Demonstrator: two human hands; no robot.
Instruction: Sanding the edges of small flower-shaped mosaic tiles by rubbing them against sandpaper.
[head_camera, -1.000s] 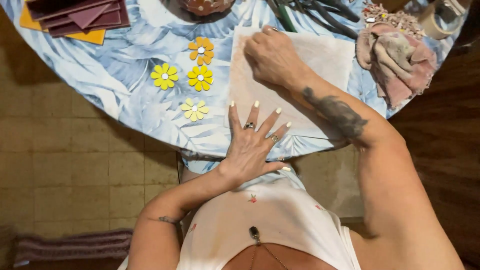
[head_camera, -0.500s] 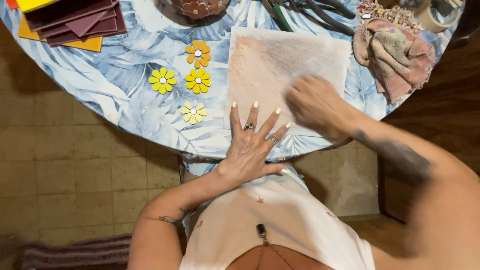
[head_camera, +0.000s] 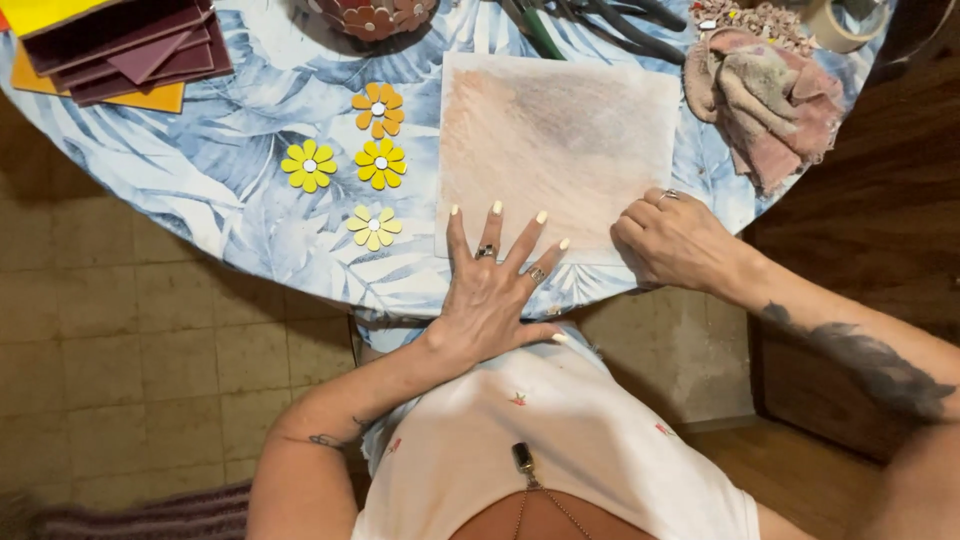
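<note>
Covering most of the view, the round counter (head_camera: 240, 200) wears a blue leaf-print cloth, and near its front edge lies a square sheet (head_camera: 555, 140) smudged with pink and grey, the colour uneven and fading toward the corners, so the rubbing looks partly done. The left hand (head_camera: 495, 290) presses flat on its lower edge, fingers spread apart. The right hand (head_camera: 675, 240) rests at the lower right corner, fingers curled together; whether they hold anything I cannot tell. Four paper flowers (head_camera: 345, 170) lie finished beside it.
</note>
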